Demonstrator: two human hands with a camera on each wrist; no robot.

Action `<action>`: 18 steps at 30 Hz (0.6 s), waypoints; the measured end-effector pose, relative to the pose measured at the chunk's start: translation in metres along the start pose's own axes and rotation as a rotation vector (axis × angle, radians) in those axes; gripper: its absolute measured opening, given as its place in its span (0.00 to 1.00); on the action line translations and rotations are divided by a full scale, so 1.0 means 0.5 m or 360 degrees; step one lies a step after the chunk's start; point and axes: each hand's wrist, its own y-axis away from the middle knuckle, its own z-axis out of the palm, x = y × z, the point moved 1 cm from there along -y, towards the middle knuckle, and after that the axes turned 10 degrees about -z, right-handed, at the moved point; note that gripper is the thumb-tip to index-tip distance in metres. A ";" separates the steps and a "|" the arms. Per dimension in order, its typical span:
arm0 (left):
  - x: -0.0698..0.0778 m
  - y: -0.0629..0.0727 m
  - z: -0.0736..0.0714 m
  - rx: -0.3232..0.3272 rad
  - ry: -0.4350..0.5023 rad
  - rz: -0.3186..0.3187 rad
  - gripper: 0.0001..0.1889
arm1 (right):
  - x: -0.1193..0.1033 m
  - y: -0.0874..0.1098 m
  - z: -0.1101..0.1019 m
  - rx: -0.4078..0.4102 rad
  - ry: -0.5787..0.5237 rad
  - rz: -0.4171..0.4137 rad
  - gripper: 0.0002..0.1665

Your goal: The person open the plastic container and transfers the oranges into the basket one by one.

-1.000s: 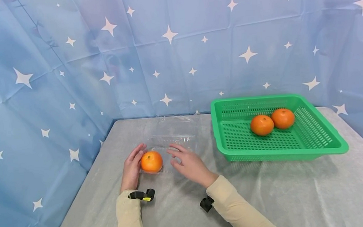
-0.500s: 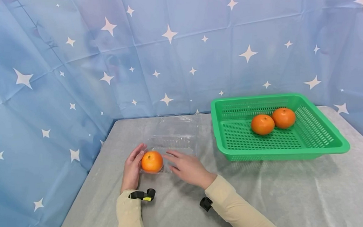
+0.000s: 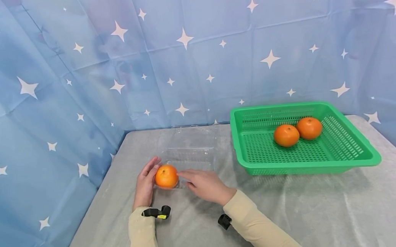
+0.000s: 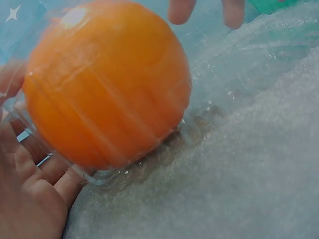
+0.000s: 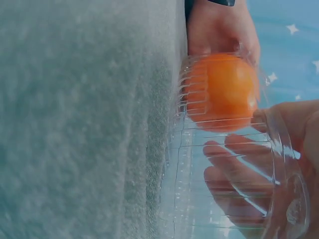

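An orange [image 3: 166, 176] sits in the left front part of a clear plastic container [image 3: 190, 156], whose hinged lid [image 3: 193, 136] stands raised at the back. My left hand [image 3: 147, 183] holds the container's left side, thumb near the rim and fingers outside the wall. In the left wrist view, its palm [image 4: 30, 199] lies close against the clear wall beside the orange [image 4: 107, 94]. My right hand [image 3: 205, 185] is over the container with fingers extended, a fingertip touching or nearly touching the orange's right side. In the right wrist view, the fingers [image 5: 234, 189] show through clear plastic.
A green plastic basket [image 3: 308, 166] stands at the right with two oranges [image 3: 286, 135] touching each other inside. Grey cloth [image 3: 293, 208] covers the table. A blue star-patterned curtain [image 3: 194, 70] hangs behind and at the left.
My right hand has moved slightly left and lower, its fingertips coming to the orange's right side. My left hand, the orange and the container have stayed nearly still.
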 end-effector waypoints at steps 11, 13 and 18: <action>0.001 -0.004 -0.006 0.0001 0.0036 -0.0007 0.20 | 0.008 -0.012 0.000 -0.0024 -0.0115 0.0026 0.31; 0.001 -0.005 -0.007 -0.0001 0.0028 -0.0009 0.20 | 0.007 -0.014 -0.002 -0.0038 -0.0124 0.0039 0.32; -0.001 -0.005 -0.008 0.0000 0.0020 -0.0029 0.20 | 0.002 -0.021 -0.005 -0.0108 -0.0163 0.0095 0.36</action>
